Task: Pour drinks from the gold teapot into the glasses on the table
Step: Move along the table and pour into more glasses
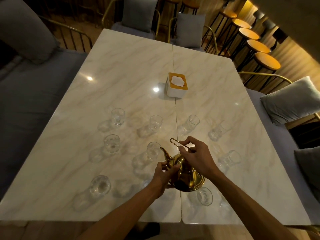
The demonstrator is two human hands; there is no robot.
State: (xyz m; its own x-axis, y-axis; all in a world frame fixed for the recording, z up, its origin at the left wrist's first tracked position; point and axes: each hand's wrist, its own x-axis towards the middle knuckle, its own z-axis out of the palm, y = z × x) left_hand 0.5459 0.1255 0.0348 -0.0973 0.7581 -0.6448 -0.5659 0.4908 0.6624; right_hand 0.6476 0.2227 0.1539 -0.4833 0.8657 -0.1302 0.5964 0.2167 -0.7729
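Note:
The gold teapot (187, 179) hangs over the near middle of the marble table (131, 70), tilted with its spout (165, 153) pointing up-left toward a clear glass (152, 151). My right hand (195, 153) grips the teapot's thin wire handle (174, 142) from above. My left hand (163, 177) holds the pot's left side near the spout base, fingers curled against it. Several clear glasses stand around the pot, among them one at far left (118, 116), one at near left (100, 186) and one at near right (205, 195).
A white tissue box with an orange top (176, 84) sits at the table's centre. Grey cushioned benches and pillows flank both sides (290, 99). Round wooden stools (266, 60) line the back right. A seam runs down the table's middle.

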